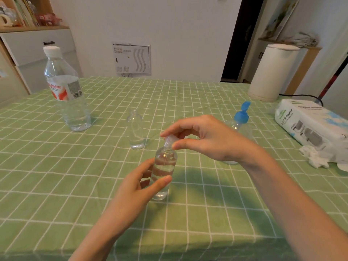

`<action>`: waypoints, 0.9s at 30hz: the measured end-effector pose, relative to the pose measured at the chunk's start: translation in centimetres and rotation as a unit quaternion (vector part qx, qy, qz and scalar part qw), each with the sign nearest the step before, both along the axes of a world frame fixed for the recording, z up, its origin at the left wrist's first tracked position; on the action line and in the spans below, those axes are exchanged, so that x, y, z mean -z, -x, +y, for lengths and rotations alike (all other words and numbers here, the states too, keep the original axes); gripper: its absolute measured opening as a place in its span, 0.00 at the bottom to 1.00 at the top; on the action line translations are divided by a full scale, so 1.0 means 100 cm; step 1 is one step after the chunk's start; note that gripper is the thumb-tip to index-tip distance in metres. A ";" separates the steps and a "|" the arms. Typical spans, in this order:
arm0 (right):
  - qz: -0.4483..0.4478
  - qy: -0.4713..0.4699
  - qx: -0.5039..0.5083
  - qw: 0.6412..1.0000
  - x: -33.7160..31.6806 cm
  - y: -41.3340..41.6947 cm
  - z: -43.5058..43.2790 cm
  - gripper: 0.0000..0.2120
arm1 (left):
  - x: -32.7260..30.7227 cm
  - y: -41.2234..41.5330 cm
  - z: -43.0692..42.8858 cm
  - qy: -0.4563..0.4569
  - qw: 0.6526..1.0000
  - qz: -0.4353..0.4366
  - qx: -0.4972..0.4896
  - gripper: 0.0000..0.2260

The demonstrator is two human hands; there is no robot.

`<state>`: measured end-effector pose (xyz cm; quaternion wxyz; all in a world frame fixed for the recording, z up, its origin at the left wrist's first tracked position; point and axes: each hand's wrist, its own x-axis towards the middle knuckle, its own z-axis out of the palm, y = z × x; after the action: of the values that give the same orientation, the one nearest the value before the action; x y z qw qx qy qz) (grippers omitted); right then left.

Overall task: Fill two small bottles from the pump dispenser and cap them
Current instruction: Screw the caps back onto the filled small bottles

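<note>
A small clear bottle (163, 172) stands on the green checked tablecloth near the middle, with clear liquid inside. My left hand (139, 187) grips its body from the left, thumb across the front. My right hand (205, 138) pinches a small clear cap (169, 140) that sits on the bottle's neck. A second small clear bottle (136, 129) stands uncapped a little farther back, with a little liquid at its bottom. The dispenser bottle with a blue flip top (241, 116) stands behind my right hand, mostly hidden by it.
A large clear water bottle (66, 89) with a white cap stands at the back left. A tissue paper pack (308, 121) and crumpled tissue (314, 157) lie at the right edge. A white cylindrical appliance (271, 72) stands at the back right.
</note>
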<state>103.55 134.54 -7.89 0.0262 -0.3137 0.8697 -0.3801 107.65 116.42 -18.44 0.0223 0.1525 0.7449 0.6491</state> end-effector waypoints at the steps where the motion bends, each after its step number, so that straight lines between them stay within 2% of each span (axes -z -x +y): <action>1: -0.001 0.015 0.000 1.000 0.000 0.000 0.000 0.13 | 0.000 0.000 0.000 -0.003 1.000 0.001 -0.001 0.15; 4: 0.000 0.039 -0.004 0.999 -0.002 -0.002 0.000 0.14 | 0.000 0.000 -0.002 -0.007 1.000 0.000 -0.010 0.16; 11: 0.002 -0.013 0.001 1.000 0.002 -0.001 -0.004 0.14 | 0.001 0.000 0.000 -0.003 1.000 0.000 -0.012 0.15; 16: 0.032 -0.019 0.048 0.998 0.003 0.000 -0.007 0.10 | 0.001 -0.001 0.002 -0.013 1.000 -0.001 -0.017 0.17; 20: 0.092 -0.073 0.110 0.987 0.007 0.003 -0.012 0.18 | 0.001 -0.001 0.005 -0.020 1.000 0.004 -0.017 0.15; 24: 0.017 -0.049 0.057 0.997 0.002 0.002 -0.003 0.23 | 0.001 0.001 0.003 -0.009 1.000 -0.005 -0.026 0.15; 27: 0.014 -0.027 0.031 0.999 0.000 0.000 -0.001 0.17 | 0.000 0.002 0.000 -0.005 1.000 -0.001 -0.026 0.16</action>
<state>103.55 134.43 -7.89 0.0103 -0.2909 0.8892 -0.3531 107.48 116.46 -18.43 0.0056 0.1324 0.7451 0.6537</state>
